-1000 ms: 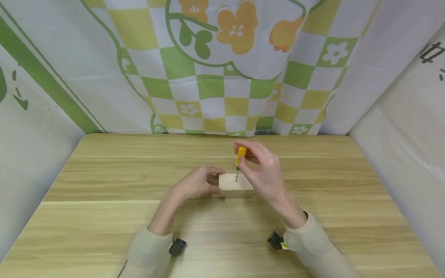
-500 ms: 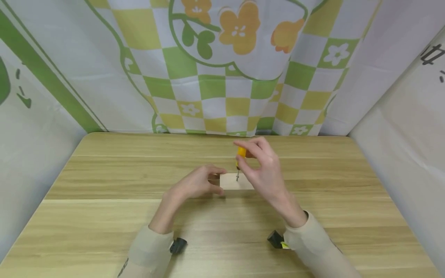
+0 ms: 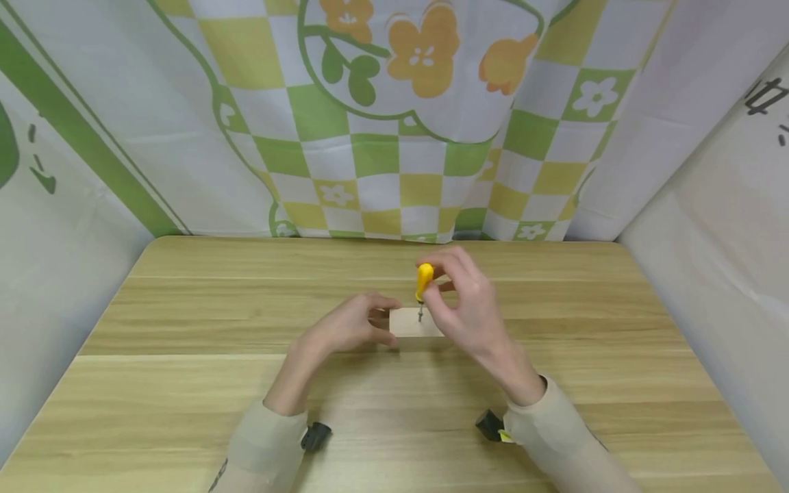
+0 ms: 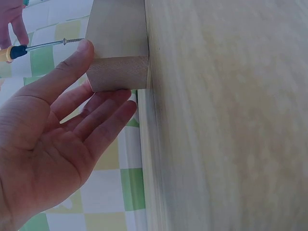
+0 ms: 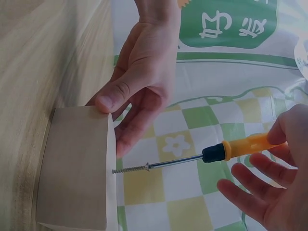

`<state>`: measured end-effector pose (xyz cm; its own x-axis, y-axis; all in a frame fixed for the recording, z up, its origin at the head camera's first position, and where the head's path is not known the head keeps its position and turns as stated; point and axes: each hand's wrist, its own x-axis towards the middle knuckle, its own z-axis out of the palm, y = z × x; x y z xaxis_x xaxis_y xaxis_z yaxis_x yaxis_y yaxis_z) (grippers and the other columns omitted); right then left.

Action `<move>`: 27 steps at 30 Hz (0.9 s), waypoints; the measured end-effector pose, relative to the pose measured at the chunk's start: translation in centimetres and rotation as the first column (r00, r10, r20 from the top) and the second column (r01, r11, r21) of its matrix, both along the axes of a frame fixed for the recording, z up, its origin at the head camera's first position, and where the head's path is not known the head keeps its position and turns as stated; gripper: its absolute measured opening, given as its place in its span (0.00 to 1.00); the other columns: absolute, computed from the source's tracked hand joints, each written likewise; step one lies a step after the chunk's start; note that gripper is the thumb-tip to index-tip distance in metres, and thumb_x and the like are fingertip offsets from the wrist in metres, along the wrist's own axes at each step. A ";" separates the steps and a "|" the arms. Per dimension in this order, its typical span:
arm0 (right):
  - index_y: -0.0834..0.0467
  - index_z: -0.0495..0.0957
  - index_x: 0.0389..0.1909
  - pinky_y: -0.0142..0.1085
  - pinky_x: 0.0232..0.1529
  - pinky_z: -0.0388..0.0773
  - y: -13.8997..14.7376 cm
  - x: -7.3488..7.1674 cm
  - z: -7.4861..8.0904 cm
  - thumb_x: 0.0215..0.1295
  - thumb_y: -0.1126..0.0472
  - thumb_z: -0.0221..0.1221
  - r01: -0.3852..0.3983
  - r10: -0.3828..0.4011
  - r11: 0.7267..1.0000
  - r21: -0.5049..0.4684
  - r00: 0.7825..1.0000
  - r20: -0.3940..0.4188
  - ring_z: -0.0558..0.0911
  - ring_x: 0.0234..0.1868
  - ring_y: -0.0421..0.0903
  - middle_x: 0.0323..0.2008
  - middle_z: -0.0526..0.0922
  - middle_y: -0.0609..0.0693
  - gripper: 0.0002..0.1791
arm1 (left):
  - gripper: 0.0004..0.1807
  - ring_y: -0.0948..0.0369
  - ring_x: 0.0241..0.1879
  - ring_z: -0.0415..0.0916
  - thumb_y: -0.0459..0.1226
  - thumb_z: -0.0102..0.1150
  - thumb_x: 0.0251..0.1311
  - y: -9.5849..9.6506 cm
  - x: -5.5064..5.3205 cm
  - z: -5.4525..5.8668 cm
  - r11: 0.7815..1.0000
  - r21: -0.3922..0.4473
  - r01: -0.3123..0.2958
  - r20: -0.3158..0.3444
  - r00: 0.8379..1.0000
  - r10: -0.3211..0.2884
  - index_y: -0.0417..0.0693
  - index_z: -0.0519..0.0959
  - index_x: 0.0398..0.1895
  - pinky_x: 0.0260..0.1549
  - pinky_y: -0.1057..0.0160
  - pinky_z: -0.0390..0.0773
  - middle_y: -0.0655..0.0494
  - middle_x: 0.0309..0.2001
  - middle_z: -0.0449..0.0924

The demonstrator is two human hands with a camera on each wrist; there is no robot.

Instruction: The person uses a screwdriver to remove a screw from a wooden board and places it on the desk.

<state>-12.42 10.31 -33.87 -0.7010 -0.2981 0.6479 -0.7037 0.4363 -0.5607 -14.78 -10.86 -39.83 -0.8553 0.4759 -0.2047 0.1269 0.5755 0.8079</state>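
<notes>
Right hand [image 3: 467, 298], pinching the screwdriver [image 3: 424, 277], has shifted — likely regripping, screw [image 5: 132, 169] mostly exposed; left hand [image 3: 348, 323] grips the block [image 3: 404, 324].

White Chinese lettering [image 5: 215, 25] on a green patch [image 5: 192, 34] of the printed curtain [image 5: 199, 77]

Upper right of the right wrist view, two characters look like 好 and 发; another is cut off by the top edge. Dark strokes [image 3: 766, 103] at the head view's upper right, on a white side curtain [image 3: 727, 205], cannot be read.

Spreads wide as a wood-grain tabletop [image 3: 185, 411], streaked sideways — carries a pale wooden block [image 3: 405, 324] near its middle.
</notes>
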 end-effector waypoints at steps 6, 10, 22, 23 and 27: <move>0.62 0.76 0.52 0.34 0.32 0.86 0.0 0.0 0.0 0.62 0.71 0.59 0.022 -0.023 1.000 0.019 0.997 0.075 0.83 0.38 0.48 0.40 0.83 0.54 0.17 | 0.35 0.52 0.60 0.77 0.38 0.75 0.52 0.0 0.0 0.0 1.000 0.005 0.000 -0.004 1.000 0.000 0.44 0.75 0.65 0.61 0.53 0.77 0.49 0.63 0.77; 0.59 0.75 0.59 0.32 0.30 0.85 0.0 -0.2 -0.1 0.64 0.72 0.57 0.039 -0.040 0.999 0.018 0.998 0.052 0.84 0.36 0.48 0.43 0.82 0.55 0.22 | 0.35 0.52 0.60 0.77 0.38 0.75 0.51 0.1 0.1 0.0 1.000 0.006 -0.006 -0.001 1.000 0.006 0.45 0.75 0.65 0.61 0.53 0.77 0.51 0.63 0.76; 0.61 0.81 0.53 0.28 0.29 0.84 0.0 -0.3 0.4 0.62 0.72 0.60 0.043 -0.041 0.999 0.022 0.995 -0.086 0.83 0.35 0.45 0.44 0.82 0.54 0.18 | 0.35 0.51 0.61 0.77 0.38 0.75 0.51 0.0 0.0 -0.1 1.000 -0.004 0.000 -0.005 1.000 0.000 0.45 0.75 0.65 0.62 0.52 0.76 0.50 0.63 0.76; 0.61 0.81 0.53 0.28 0.30 0.84 0.0 -0.3 0.4 0.61 0.74 0.58 0.041 -0.039 0.999 0.021 0.995 -0.087 0.83 0.36 0.45 0.44 0.82 0.54 0.19 | 0.35 0.51 0.61 0.77 0.38 0.75 0.51 0.0 0.0 -0.1 1.000 -0.002 -0.001 -0.005 1.000 0.001 0.45 0.75 0.65 0.62 0.53 0.76 0.50 0.62 0.76; 0.60 0.82 0.53 0.31 0.32 0.85 0.0 -0.2 0.6 0.62 0.72 0.58 0.050 -0.046 0.998 0.030 0.993 -0.104 0.83 0.38 0.45 0.45 0.81 0.55 0.19 | 0.36 0.52 0.61 0.76 0.38 0.75 0.51 0.0 0.0 0.0 1.000 -0.007 -0.003 -0.004 1.000 0.003 0.46 0.75 0.66 0.62 0.52 0.76 0.50 0.63 0.76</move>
